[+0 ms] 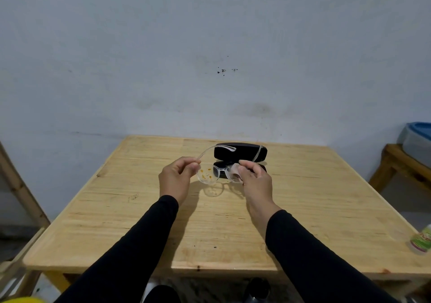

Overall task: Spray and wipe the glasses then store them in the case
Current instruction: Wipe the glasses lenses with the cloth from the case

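We saw a light wooden worktop [140, 221] standing against a pale wall, its grain running across and a few dark knots and small marks showing on its surface. A black glasses case [240, 154] lay open on the worktop toward the far edge, lid raised. At the near right edge a small bottle with a green label [421, 239] lay on its side, partly cut off by the frame. Shadows fell on the wood just in front of the case.
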